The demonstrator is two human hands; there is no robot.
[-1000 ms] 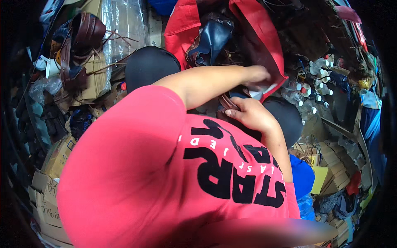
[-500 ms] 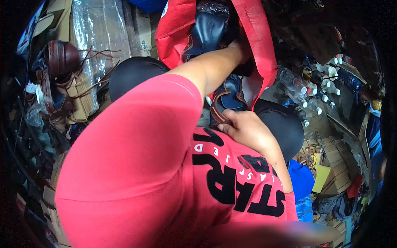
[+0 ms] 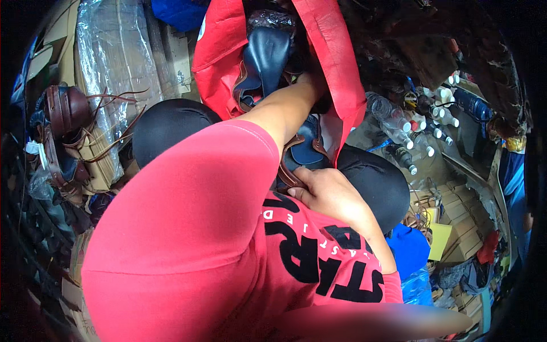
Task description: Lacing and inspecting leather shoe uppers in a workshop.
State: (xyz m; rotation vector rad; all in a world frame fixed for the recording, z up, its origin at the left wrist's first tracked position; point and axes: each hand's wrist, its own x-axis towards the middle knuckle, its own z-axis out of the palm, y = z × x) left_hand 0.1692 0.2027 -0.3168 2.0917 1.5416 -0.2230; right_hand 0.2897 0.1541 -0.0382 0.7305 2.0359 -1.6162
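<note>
The left hand [image 3: 310, 85] is sunk in the far red bag [image 3: 336, 62], its grasp hidden. The navy leather piece [image 3: 305, 151], lying just beyond, is grasped by the right hand [image 3: 327, 194].

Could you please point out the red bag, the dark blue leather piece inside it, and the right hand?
red bag [image 3: 342, 68]: head view, on its right-hand wall.
dark blue leather piece [image 3: 268, 57]: head view, on its smooth upper face.
right hand [image 3: 327, 191]: head view, on the back of the hand.
</note>
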